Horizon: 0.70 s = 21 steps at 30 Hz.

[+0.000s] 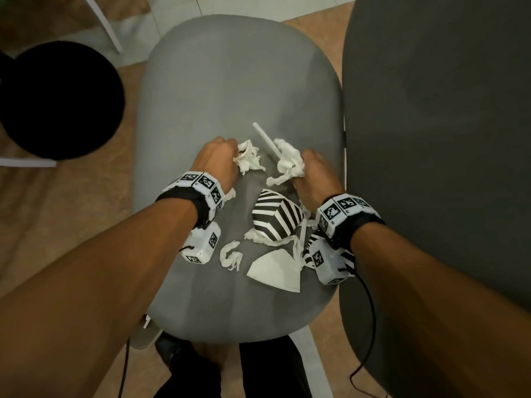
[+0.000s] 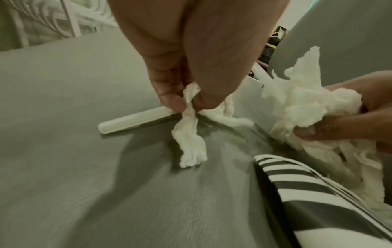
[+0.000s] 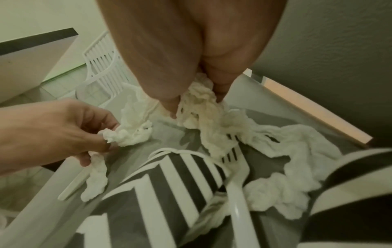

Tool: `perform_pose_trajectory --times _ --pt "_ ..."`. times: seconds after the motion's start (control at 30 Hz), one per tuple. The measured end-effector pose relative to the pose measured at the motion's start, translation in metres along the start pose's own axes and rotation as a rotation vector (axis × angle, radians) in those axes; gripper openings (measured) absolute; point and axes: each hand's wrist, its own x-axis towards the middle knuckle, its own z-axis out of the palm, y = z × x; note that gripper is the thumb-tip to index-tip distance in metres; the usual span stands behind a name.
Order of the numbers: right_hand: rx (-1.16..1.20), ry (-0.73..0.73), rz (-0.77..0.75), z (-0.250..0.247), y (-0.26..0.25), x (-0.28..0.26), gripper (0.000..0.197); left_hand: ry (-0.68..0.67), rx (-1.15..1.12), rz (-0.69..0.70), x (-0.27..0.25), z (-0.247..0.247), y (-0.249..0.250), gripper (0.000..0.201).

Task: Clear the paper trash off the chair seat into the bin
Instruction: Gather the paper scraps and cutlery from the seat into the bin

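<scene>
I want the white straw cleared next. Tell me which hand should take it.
Probably the left hand. Its fingers, pinching a tissue strip, sit right at the end of the white straw on the chair seat. The right hand is full with a bigger tissue wad.

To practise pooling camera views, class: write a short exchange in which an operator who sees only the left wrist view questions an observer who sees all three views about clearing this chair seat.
Operator: My left hand pinches a tissue strip. Where is the bin?
Observer: A round black object, likely the bin, stands on the floor left of the chair seat.
Operator: Is anything hidden beside the striped paper piece?
Observer: Yes. A white plastic fork lies against it, with its tines partly under the tissue wad that the right hand grips.
</scene>
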Motion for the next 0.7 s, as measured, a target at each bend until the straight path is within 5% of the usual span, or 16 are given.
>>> perform_pose_trajectory --times 0.43,0.7 --pt "0.222 0.218 -0.231 0.021 -0.124 -0.047 0.019 0.208 -0.466 -0.265 -0.114 -0.019 -0.090 0.013" --pt "0.334 0.024 -0.277 0.145 -0.223 -0.131 0.019 0.303 -0.617 -0.488 -0.241 -0.025 -0.178 0.010"
